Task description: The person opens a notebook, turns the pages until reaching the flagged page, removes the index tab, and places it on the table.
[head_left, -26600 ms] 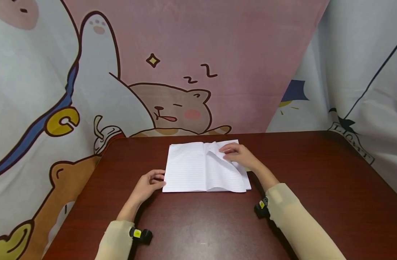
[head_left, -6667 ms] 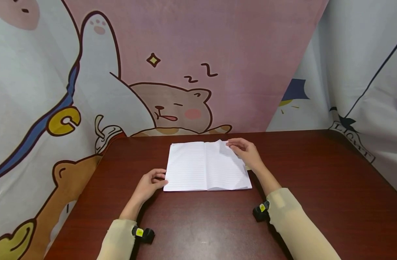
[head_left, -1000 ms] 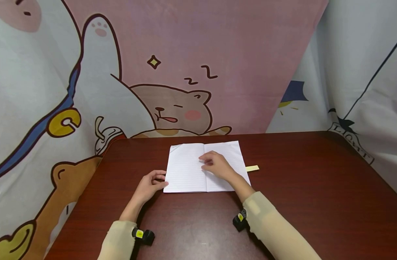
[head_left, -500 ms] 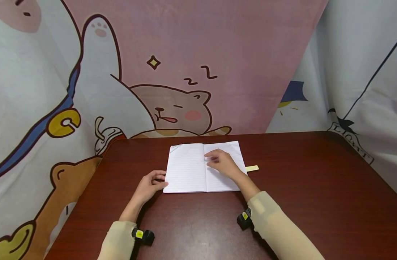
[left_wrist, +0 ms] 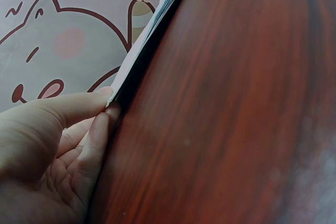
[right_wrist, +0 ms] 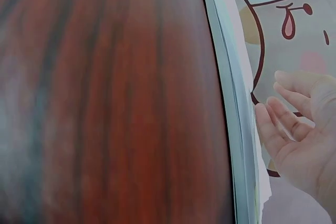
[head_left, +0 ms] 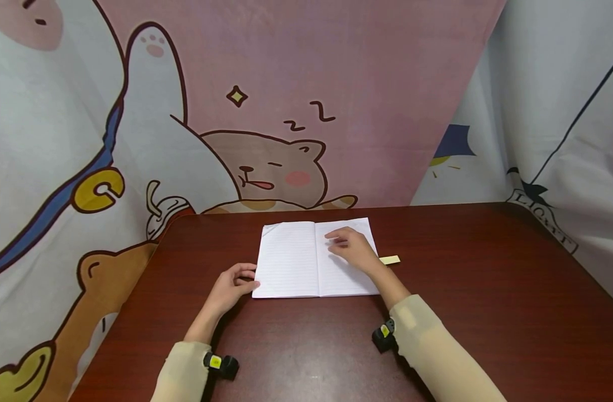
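An open notebook [head_left: 288,262] with white lined pages lies flat on the table. The left hand [head_left: 231,289] pinches its left edge near the lower corner; in the left wrist view the thumb [left_wrist: 79,106] is on top and a finger sits beneath. Over the right-hand page hovers the right hand [head_left: 354,249], its fingers slightly bent and holding nothing. The right wrist view shows those fingers [right_wrist: 294,90] spread apart above the notebook's page edges [right_wrist: 231,66]. From the notebook's right side a pale yellow strip [head_left: 389,260] sticks out. The upper left page corner looks creased.
The dark reddish-brown table [head_left: 487,290] extends round the notebook on all sides. Behind it hangs a cloth backdrop [head_left: 377,111] with cartoon animals. A small black camera is strapped to each wrist, over cream sleeves [head_left: 437,346].
Over the last second the right hand has drifted right, from the notebook's centre fold over the right page. Earlier, that page was lifted and rumpled under it. The left hand stays put.
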The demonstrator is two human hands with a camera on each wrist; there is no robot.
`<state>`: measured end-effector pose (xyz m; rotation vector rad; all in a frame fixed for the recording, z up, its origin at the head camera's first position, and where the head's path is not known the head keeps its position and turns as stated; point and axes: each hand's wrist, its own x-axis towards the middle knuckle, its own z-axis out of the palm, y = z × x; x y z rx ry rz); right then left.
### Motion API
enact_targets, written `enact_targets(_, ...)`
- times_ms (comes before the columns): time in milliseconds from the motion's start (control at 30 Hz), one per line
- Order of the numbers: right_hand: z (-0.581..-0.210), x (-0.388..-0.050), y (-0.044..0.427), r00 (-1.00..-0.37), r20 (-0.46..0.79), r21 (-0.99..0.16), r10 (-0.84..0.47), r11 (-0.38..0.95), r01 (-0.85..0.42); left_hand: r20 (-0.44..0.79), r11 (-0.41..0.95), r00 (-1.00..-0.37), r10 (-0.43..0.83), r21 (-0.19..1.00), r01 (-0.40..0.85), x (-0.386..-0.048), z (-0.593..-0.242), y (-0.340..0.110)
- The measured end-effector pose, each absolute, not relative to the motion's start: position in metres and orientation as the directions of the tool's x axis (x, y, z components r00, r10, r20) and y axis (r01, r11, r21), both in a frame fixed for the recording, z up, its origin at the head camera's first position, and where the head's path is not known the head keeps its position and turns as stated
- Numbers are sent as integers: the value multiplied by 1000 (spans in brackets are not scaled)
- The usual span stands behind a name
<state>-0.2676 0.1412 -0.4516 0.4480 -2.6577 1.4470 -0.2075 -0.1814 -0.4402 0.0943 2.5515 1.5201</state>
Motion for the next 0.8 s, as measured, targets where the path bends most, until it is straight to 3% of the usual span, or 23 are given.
enact_targets(233,-452,-268,152,-961,223,-812,-163,515,-275,-95,492,-988,124,870,-22,-219,-467,-190)
enact_targets(800,-453,-271,180,-966,253,-783,51,598,-173,-84,485,-989,119,874,-16,-220,-468,-189)
